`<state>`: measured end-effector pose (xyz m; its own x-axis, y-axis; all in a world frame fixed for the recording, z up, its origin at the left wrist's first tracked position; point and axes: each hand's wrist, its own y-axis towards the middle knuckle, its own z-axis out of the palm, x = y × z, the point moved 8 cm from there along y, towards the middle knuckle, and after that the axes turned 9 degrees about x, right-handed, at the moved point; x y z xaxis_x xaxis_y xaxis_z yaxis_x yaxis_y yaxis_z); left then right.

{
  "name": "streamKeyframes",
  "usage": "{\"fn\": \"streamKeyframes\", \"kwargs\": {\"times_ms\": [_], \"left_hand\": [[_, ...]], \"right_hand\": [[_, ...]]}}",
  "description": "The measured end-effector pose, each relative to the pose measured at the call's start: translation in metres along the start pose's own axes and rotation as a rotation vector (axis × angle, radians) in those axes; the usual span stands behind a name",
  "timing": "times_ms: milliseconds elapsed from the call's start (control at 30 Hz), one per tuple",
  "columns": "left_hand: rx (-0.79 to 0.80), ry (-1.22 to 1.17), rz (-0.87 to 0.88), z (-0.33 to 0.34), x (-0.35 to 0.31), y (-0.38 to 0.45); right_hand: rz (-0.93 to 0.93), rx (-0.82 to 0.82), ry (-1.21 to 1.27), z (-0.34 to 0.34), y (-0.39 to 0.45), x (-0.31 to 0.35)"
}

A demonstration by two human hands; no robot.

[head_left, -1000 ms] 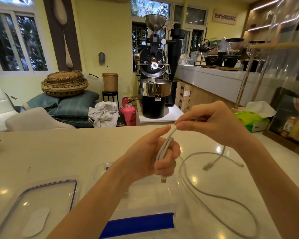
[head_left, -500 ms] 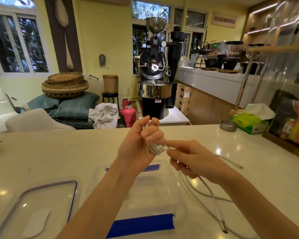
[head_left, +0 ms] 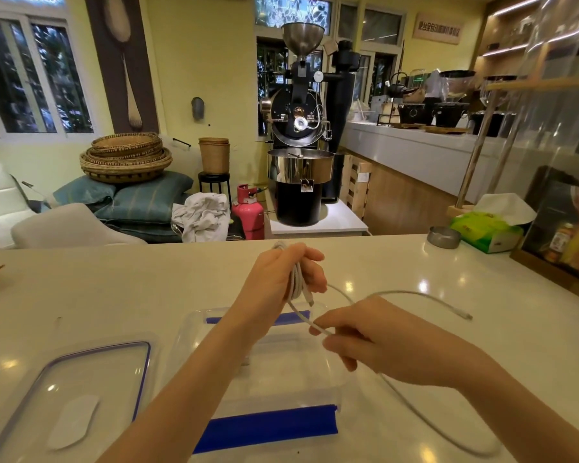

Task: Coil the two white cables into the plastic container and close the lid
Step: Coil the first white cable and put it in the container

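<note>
Left hand [head_left: 283, 279] is gripping a coiled cable [head_left: 297, 279] above the open container [head_left: 335, 372]; right hand [head_left: 375, 342], at four o'clock, is pinching its loose tail. Feeding with gentle, even tension should keep loops neat.

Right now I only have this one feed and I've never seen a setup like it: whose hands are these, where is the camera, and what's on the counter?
There is no machine: a person works with bare hands, filmed by a camera worn on their head, looking forward and down. The left hand grips a white cable wound into a bundle. The right hand pinches the loose run of cable that trails over the white counter. Below the hands sits an open clear plastic container with blue clips; its lid lies to the left.
</note>
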<state>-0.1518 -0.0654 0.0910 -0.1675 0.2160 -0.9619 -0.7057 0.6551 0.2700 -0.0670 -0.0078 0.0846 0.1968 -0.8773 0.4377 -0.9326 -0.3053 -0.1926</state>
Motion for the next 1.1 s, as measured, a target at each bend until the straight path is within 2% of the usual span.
{"fn": "streamKeyframes", "kwargs": {"times_ms": [100,167,233,300,367,500,600,667,767,933,1000,1100], "left_hand": [[0.063,0.107,-0.081,0.007,0.006,-0.003],[0.08,0.16,-0.154,0.01,0.013,-0.004],[0.081,0.171,-0.204,0.009,0.017,-0.004],[0.106,0.165,-0.219,0.01,0.019,-0.004],[0.186,0.159,-0.217,0.015,0.018,-0.007],[0.372,-0.01,-0.239,0.03,0.021,-0.014],[0.474,-0.171,-0.344,0.037,0.029,-0.016],[0.498,-0.218,-0.388,0.037,0.031,-0.017],[0.544,-0.263,-0.426,0.04,0.034,-0.02],[0.639,-0.258,-0.477,0.047,0.036,-0.026],[0.586,-0.205,-0.473,0.046,0.035,-0.025],[0.375,-0.076,-0.396,0.037,0.03,-0.018]], "right_hand": [[-0.036,-0.135,-0.514,-0.019,-0.006,0.016],[-0.191,-0.265,-0.795,-0.024,-0.009,0.032],[-0.304,-0.412,-0.899,-0.028,-0.014,0.04],[-0.424,-0.536,-0.868,-0.029,-0.019,0.044],[-0.451,-0.563,-0.754,-0.034,-0.019,0.041],[-0.435,-0.491,-0.265,-0.049,-0.004,0.015],[-0.437,-0.514,0.023,-0.053,0.003,-0.001],[-0.422,-0.524,0.124,-0.049,0.007,-0.007],[-0.383,-0.457,0.271,-0.038,0.015,-0.014],[-0.274,-0.299,0.321,-0.022,0.025,-0.024],[-0.281,-0.348,0.359,-0.027,0.023,-0.026],[-0.321,-0.449,0.307,-0.037,0.018,-0.025]]}}
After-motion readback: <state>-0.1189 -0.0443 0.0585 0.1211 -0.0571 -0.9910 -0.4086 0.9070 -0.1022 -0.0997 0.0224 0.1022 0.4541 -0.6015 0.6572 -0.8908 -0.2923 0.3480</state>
